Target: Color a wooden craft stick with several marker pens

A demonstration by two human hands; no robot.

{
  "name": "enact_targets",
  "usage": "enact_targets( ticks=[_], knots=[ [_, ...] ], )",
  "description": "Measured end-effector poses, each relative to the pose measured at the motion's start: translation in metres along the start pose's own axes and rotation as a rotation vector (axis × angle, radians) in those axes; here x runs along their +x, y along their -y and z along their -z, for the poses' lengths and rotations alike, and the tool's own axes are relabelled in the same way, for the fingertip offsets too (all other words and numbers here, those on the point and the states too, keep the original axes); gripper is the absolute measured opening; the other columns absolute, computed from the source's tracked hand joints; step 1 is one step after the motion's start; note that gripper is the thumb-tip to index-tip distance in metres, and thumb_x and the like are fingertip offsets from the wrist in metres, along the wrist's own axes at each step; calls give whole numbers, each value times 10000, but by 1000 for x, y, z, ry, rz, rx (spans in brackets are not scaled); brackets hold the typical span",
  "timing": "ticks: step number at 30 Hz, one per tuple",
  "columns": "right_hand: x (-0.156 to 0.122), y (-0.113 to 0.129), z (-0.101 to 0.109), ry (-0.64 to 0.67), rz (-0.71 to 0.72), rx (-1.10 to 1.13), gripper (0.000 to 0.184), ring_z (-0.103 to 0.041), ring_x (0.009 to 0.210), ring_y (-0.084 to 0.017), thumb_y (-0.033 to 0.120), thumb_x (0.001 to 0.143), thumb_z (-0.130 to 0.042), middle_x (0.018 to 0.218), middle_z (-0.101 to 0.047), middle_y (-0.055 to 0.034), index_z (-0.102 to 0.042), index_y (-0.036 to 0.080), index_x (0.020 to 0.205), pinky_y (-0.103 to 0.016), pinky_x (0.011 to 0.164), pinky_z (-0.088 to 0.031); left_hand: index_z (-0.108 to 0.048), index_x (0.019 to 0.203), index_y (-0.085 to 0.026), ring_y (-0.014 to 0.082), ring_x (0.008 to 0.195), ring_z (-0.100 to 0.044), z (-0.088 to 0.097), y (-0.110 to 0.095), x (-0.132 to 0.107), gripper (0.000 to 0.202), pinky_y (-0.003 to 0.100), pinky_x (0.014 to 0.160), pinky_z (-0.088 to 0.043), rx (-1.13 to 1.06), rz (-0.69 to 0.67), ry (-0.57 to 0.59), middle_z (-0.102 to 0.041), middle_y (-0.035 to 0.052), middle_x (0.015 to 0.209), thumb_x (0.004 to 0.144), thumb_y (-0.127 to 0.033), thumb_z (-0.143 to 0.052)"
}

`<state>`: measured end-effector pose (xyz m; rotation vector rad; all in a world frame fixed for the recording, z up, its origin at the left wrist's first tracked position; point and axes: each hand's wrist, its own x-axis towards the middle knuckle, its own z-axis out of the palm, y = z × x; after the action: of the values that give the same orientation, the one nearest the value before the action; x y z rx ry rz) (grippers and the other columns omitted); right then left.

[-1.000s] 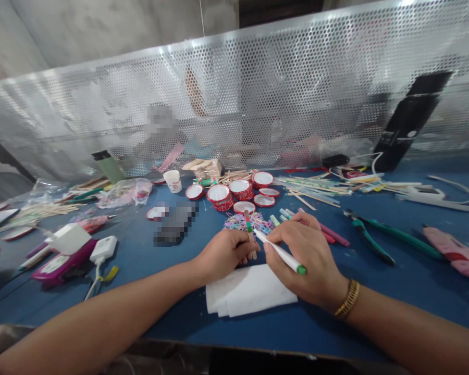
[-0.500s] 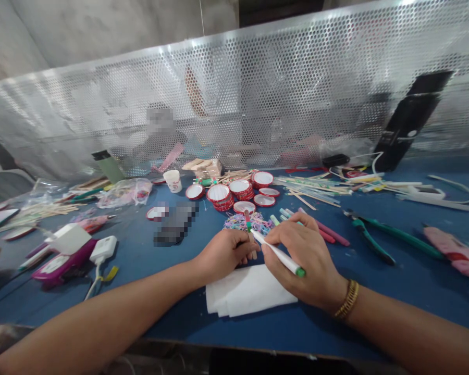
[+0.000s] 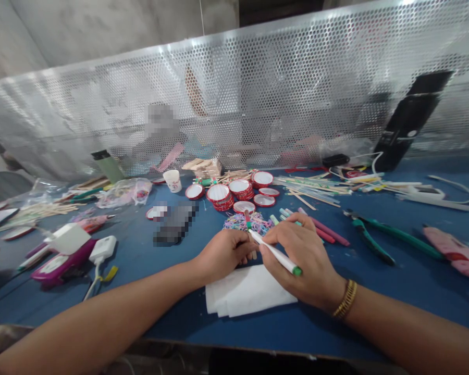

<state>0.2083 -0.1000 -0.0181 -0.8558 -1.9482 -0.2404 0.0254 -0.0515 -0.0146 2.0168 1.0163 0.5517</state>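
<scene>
My left hand (image 3: 229, 252) pinches a wooden craft stick (image 3: 248, 220) whose far end is coloured red and green. In my right hand (image 3: 303, 255) is a white marker (image 3: 278, 255) with a green end, its tip against the green part of the stick. Beneath both hands lies a folded white cloth or tissue (image 3: 246, 294). Just beyond the fingers sits a tangle of pastel bands (image 3: 234, 221). Several capped markers (image 3: 332, 229) lie beyond my right hand.
Red-rimmed round tins (image 3: 219, 192) are stacked at the centre back, near a paper cup (image 3: 172, 180). Green-handled pliers (image 3: 371, 242) and a pink glue gun (image 3: 453, 247) lie right. A phone (image 3: 176, 224) and white charger (image 3: 71, 239) are left. A perforated metal screen (image 3: 226, 104) stands behind.
The marker's rear end has shifted slightly left and down with my right hand. My left hand stays in place on the stick.
</scene>
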Motion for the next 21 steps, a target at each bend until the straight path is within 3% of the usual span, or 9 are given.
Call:
enact_targets(
  ticks=[21],
  knots=[
    [1, 0, 0, -8, -15, -1, 49, -594, 653, -159, 165, 850, -555, 701, -634, 8, -534, 200, 821, -399, 833, -373, -574, 682, -166, 99, 554, -515, -1, 4, 0, 256, 203, 533, -405, -27, 5, 2, -561, -23, 604, 884, -305, -500]
  ],
)
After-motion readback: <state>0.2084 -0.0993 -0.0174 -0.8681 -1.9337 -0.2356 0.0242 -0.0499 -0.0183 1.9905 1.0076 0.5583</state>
